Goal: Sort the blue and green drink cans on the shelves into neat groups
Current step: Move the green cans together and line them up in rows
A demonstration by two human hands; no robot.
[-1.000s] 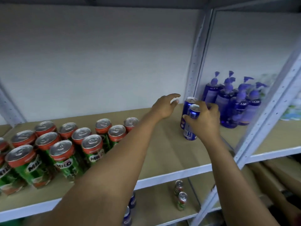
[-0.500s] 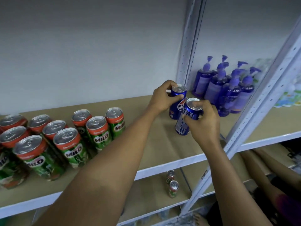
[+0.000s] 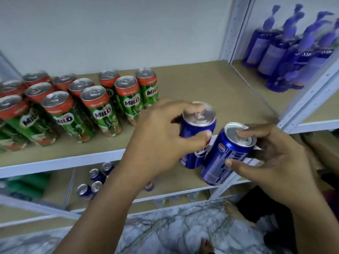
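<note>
Two blue cans are in hand, both off the upper shelf (image 3: 211, 83) and hanging in front of its white front edge. The left hand (image 3: 157, 138) wraps its fingers and thumb around the left blue can (image 3: 197, 132), which stands close to upright. The right hand (image 3: 271, 162) pinches the right blue can (image 3: 225, 156), one finger across its lid and the thumb on its side; this can's long axis tilts, top toward the upper shelf and base toward the person. The two cans touch or nearly touch side by side.

The likely destination is the lower shelf (image 3: 176, 182), straight below the upper shelf's front edge, where a cluster of blue cans (image 3: 91, 184) stands below and left of both hands, nearer the left hand. The green cans (image 3: 99, 107) stand grouped at the left of the upper shelf, whose brown board is bare to their right. Purple pump bottles (image 3: 286, 52) sit beyond the upright post at its right. Marbled floor (image 3: 174, 231) lies beneath.
</note>
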